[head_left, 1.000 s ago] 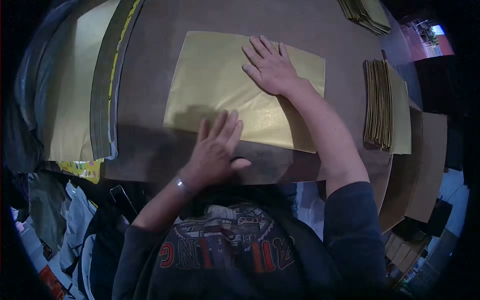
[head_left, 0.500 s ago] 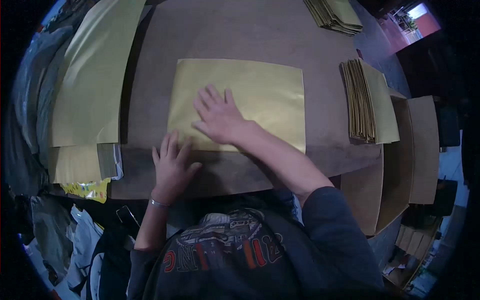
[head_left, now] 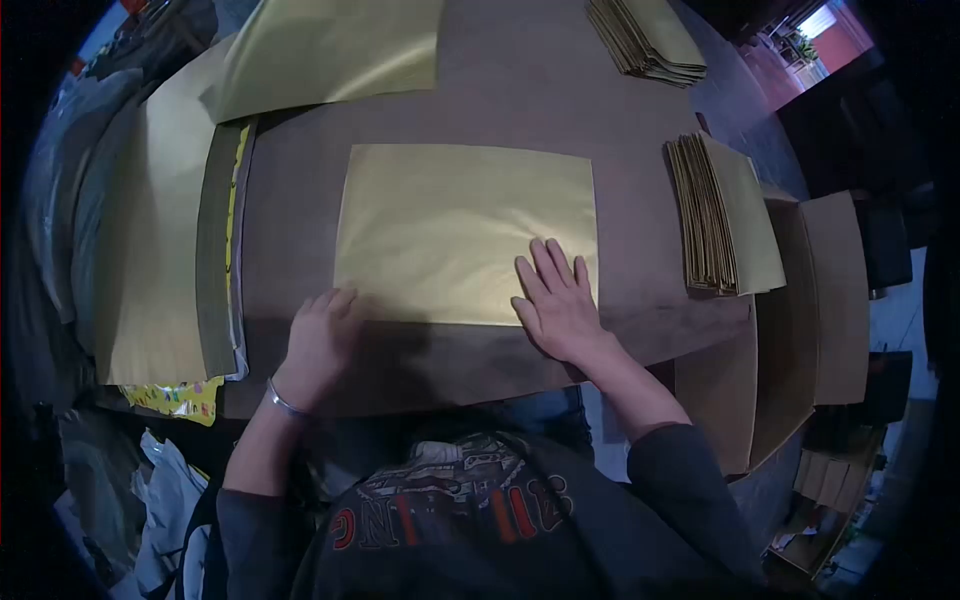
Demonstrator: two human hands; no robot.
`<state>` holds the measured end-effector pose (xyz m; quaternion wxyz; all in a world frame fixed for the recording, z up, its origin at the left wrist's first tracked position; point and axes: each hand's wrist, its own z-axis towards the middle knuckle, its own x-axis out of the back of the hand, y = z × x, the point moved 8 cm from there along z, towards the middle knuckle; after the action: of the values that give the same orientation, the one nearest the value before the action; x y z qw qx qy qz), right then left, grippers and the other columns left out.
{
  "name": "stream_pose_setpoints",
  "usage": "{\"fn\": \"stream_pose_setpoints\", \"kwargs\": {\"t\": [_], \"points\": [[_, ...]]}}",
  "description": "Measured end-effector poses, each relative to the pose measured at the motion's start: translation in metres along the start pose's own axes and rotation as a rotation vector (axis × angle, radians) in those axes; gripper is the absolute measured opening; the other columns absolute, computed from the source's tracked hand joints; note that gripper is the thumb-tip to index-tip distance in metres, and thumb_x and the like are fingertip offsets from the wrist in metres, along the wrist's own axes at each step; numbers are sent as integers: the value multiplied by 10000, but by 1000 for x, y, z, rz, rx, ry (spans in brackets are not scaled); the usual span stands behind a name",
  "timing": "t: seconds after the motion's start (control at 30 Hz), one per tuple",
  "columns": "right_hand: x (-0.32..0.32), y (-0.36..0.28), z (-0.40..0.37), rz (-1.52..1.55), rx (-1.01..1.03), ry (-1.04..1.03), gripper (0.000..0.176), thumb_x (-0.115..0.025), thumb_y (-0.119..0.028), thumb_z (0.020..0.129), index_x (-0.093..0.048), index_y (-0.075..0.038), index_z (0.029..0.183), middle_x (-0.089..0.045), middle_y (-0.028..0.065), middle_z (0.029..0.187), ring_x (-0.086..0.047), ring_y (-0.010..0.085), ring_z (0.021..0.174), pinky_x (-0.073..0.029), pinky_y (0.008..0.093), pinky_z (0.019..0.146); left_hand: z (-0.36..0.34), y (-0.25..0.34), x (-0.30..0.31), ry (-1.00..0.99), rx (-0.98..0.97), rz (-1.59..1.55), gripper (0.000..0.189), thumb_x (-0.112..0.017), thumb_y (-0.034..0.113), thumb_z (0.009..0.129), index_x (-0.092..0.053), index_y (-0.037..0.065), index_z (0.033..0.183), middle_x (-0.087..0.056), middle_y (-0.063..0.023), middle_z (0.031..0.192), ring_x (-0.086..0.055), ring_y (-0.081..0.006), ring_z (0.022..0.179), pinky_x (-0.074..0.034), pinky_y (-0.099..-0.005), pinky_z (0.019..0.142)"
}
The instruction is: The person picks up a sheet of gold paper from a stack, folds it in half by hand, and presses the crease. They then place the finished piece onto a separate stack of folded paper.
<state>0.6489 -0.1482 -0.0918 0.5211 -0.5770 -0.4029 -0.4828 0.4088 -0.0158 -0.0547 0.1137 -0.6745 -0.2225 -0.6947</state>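
A gold-coloured paper sheet (head_left: 440, 225) lies flat in the middle of the brown-covered table, its near edge close to the table's front. My right hand (head_left: 562, 312) rests palm down on the sheet's near right part, fingers stretched and somewhat apart. At the near left corner of the sheet is my left hand (head_left: 320, 340), with a bracelet on the wrist. Its fingers look bent and are blurred, and I cannot make out whether they grip the corner. Another gold sheet (head_left: 340, 55) lies askew at the top left, overlapping a stack of gold sheets (head_left: 150, 240).
Bundles of folded gold paper stand at the right edge (head_left: 725, 215) and the far right (head_left: 650, 40) of the brown table (head_left: 500, 110). An open cardboard box (head_left: 785, 330) stands beyond the right edge. Dark bags (head_left: 60, 190) and clothes crowd the left side.
My right hand has slid from the sheet's middle to its near right part. My left hand's fingers have bent. The upper left sheet has swung to the right across the table. The view has shifted slightly.
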Motion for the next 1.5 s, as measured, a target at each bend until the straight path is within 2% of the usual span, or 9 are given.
{"fn": "stream_pose_setpoints", "kwargs": {"t": [0.2,0.3,0.43,0.5,0.73,0.93,1.1,1.3,1.5], "points": [[8,5,-17,-67,-101,-80,619,-516,-366,930,-365,-4,1409,-254,215,1521,-191,375,1432,-176,615,1109,-1,3,2,279,-82,130,141,-565,124,777,-624,113,905,-609,-99,997,-610,-259,851,-481,-399,770],[0,-44,-2,38,103,-75,692,-628,-398,862,-397,12,1370,-316,226,1482,-261,385,1402,-231,611,1091,1,1,5,226,-92,81,59,-567,128,762,-588,121,817,-605,-70,873,-607,-241,765,-481,-393,725],[12,-106,35,60,272,86,532,-705,-257,792,-532,-9,1229,-523,199,1296,-469,349,1256,-422,472,993,6,3,33,121,-83,120,147,-633,140,782,-638,98,923,-651,-63,855,-646,-275,822,-501,-405,775],[11,-105,50,92,321,96,467,-703,-230,786,-569,-13,1177,-570,182,1232,-519,337,1196,-444,445,967,0,12,65,364,-196,-33,56,-621,113,736,-579,117,773,-580,-66,728,-616,-252,754,-488,-427,760],[80,-98,40,276,550,142,380,-699,-40,715,-656,-95,1089,-653,85,1154,-589,310,1143,-510,388,918,-7,-45,69,498,56,-239,273,-691,103,745,-676,152,1014,-689,-56,1024,-621,-257,1061,-416,-550,973],[114,-92,41,55,653,224,343,-606,-55,766,-664,-94,1102,-642,95,1185,-562,327,1188,-490,435,963,-3,-84,16,419,155,-275,168,-674,112,772,-698,150,934,-694,-32,1013,-630,-251,1040,-384,-538,1012],[90,-49,31,96,560,211,323,-646,-84,766,-664,-93,1088,-642,91,1163,-543,331,1205,-476,442,972,-46,-21,96,592,2,-50,135,-683,137,762,-709,166,891,-691,5,933,-660,-203,936,-363,-532,1039],[23,-33,-1,129,418,59,469,-718,-140,751,-589,-87,1200,-529,134,1341,-452,350,1304,-402,585,1005,-88,50,83,253,-183,-100,201,-693,129,722,-707,184,915,-672,9,995,-645,-184,980,-358,-564,1021],[9,-34,-13,225,456,-24,452,-709,-133,773,-569,-110,1202,-497,118,1378,-399,346,1343,-333,630,1056,-114,34,50,305,-123,-332,284,-752,160,715,-681,132,989,-666,-34,1078,-626,-255,1074,-388,-574,988]]}}
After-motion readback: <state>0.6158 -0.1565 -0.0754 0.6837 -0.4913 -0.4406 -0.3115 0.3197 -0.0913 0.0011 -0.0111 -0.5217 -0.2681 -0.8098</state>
